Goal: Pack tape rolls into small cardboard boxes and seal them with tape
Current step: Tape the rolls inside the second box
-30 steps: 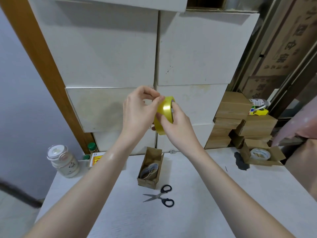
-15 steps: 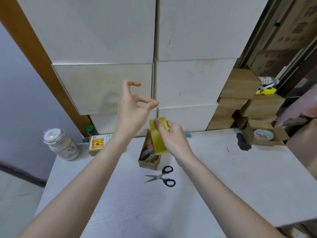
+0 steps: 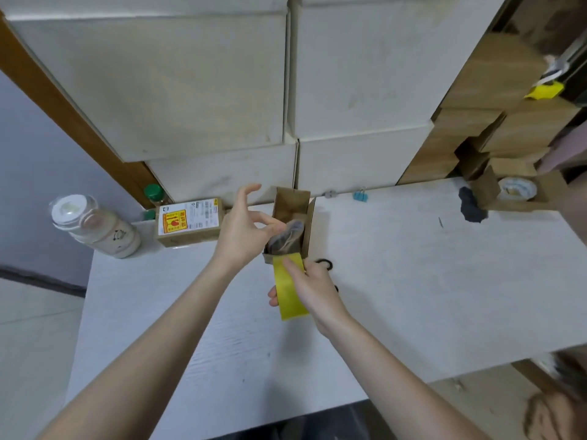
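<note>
We work at a white table (image 3: 413, 281) backed by stacked white cartons (image 3: 190, 84), which leave the front surface free for packing. To the right stand brown boxes (image 3: 495, 100), presumably stock awaiting filling; one opened box (image 3: 521, 192) there holds a white tape roll (image 3: 517, 188). At centre stands the small cardboard box (image 3: 290, 223), flaps up so its mouth faces us, with a dark packed roll (image 3: 287, 238) inside. Our right hand (image 3: 313, 292) grips the yellow tape roll (image 3: 289, 289), fingers wrapped round it, held at the box's near edge, apparently ready for sealing. Our left hand (image 3: 246, 231) hovers beside the box's left wall, fingers loosely spread and holding nothing, seemingly poised to fold flaps. Scissors (image 3: 325, 265) lie just behind the right hand, near for cutting.
</note>
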Available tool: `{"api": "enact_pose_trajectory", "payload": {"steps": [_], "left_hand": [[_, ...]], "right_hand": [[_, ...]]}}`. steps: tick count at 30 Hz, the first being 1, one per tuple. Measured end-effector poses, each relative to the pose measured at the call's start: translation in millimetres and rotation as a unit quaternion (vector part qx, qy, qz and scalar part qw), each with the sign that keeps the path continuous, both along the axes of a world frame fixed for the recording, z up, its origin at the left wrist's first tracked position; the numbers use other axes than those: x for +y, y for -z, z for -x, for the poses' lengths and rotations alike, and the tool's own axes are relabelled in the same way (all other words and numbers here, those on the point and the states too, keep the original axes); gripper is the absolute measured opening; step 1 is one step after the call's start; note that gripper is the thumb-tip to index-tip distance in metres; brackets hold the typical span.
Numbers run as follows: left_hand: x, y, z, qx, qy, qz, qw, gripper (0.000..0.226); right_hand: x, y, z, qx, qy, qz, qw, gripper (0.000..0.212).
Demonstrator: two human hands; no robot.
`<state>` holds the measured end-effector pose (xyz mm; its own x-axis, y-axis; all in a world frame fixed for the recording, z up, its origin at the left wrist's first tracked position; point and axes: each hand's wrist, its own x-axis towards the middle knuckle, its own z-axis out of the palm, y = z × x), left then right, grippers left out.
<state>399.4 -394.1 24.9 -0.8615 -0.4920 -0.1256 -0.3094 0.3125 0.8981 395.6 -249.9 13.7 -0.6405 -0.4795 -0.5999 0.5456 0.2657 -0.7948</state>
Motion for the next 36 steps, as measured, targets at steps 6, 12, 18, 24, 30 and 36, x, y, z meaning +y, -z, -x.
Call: {"api": "enact_pose_trajectory", "payload": {"steps": [6, 12, 18, 24, 30, 36], "left_hand": [[1.1, 31.4, -3.5, -0.019, 0.018, -0.004, 1.000, 0.066], [2.5, 52.9, -0.9, -0.031, 0.014, 0.038, 0.999, 0.052], [-3.2, 70.1, 13.0, -0.034, 0.026, 0.077, 0.996, 0.066], [-10.9, 90.7, 16.7, -0.029, 0.055, 0.112, 0.992, 0.075], [-17.0, 103.5, 14.9, -0.012, 0.071, 0.131, 0.989, 0.075], [-15.2, 118.3, 3.0, -0.003, 0.119, 0.216, 0.969, 0.066]], "right_hand": [[-6.9, 29.0, -11.6, -0.065, 0.045, -0.020, 0.997, 0.027], [-8.3, 40.2, -4.3, -0.173, 0.077, 0.009, 0.982, 0.031], [-16.1, 46.7, 12.6, -0.190, 0.132, -0.017, 0.973, 0.040], [-23.6, 66.4, 7.4, 0.032, 0.111, -0.074, 0.991, 0.051], [-26.4, 76.6, 7.2, 0.024, 0.089, -0.072, 0.993, 0.058], [-19.4, 88.6, -4.8, 0.018, 0.102, -0.084, 0.991, 0.056]]}}
